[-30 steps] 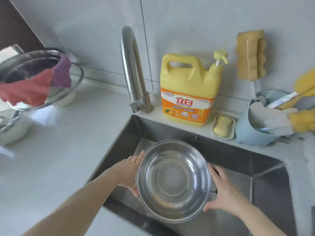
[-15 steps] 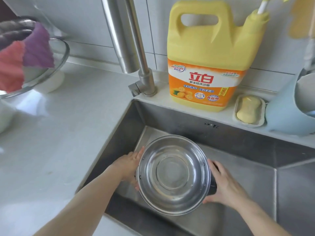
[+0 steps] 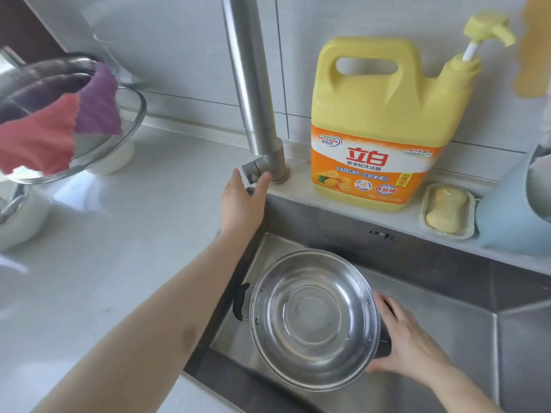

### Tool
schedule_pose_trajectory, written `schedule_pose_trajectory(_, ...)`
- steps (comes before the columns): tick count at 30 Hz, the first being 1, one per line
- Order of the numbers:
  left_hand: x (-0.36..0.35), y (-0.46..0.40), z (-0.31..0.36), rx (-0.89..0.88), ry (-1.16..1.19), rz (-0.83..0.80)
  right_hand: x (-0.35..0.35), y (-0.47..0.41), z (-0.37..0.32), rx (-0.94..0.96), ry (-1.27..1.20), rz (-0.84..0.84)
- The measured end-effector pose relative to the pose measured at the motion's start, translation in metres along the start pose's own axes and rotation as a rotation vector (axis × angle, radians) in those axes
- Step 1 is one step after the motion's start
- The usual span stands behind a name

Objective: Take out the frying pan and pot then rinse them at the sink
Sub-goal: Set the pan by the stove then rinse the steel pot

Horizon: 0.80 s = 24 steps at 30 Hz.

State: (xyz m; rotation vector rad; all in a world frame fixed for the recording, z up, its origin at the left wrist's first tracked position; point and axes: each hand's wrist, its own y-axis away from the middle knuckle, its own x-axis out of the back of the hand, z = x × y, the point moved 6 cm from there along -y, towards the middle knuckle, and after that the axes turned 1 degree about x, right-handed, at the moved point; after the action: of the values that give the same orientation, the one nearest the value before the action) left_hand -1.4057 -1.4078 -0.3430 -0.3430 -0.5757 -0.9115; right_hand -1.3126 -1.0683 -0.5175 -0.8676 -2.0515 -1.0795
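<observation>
Down over the sink (image 3: 447, 293), the right hand (image 3: 408, 344) grips the pot (image 3: 316, 320) by its black side handle, fingers curled round it, and holds the pot above the steel basin with its open mouth tilted toward the camera. On the far side of the pot from that grip, the other black handle (image 3: 238, 302) sticks out free, with nothing on it. Up and to the left of the held pot, the left hand (image 3: 243, 201) reaches to the base of the tap (image 3: 253, 93), thumb and fingers closed round the small lever (image 3: 253, 171) there. Right of that hand, on the ledge behind the sink, stands a yellow bottle of dish soap (image 3: 384, 123) with a pump, then a bar of soap (image 3: 445, 210) in its dish, then a pale blue holder (image 3: 504, 216) at the frame's edge. Far left of the left hand, on the white counter (image 3: 104, 248), a glass lid (image 3: 98, 150) lies with pink and purple cloths (image 3: 59, 126) draped across it, beside other steel cookware that is only partly in view.
</observation>
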Motion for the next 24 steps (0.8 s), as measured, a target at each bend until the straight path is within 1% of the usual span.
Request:
schedule_pose_trajectory(3,-0.005,-0.019,0.007,0.087,-0.033,0.018,-0.001,0.001,0.0,0.0,-0.003,0.011)
schedule_pose_trajectory(5,-0.009,-0.026,0.005,0.106,-0.072,0.021,-0.001,0.002,-0.001,0.002,-0.003,0.012)
schedule_pose_trajectory(8,-0.01,-0.029,0.007,0.105,-0.159,0.029,-0.003,0.002,-0.001,0.004,-0.004,0.014)
schedule_pose_trajectory(15,-0.005,-0.031,0.005,0.06,-0.199,-0.005,-0.003,0.003,-0.002,0.014,-0.003,0.032)
schedule_pose_trajectory(22,-0.003,-0.032,0.001,0.026,-0.111,-0.019,-0.003,0.002,-0.001,0.02,0.009,0.035)
schedule_pose_trajectory(24,-0.003,-0.023,0.002,0.03,-0.043,-0.037,-0.004,0.002,-0.001,0.018,0.007,0.035)
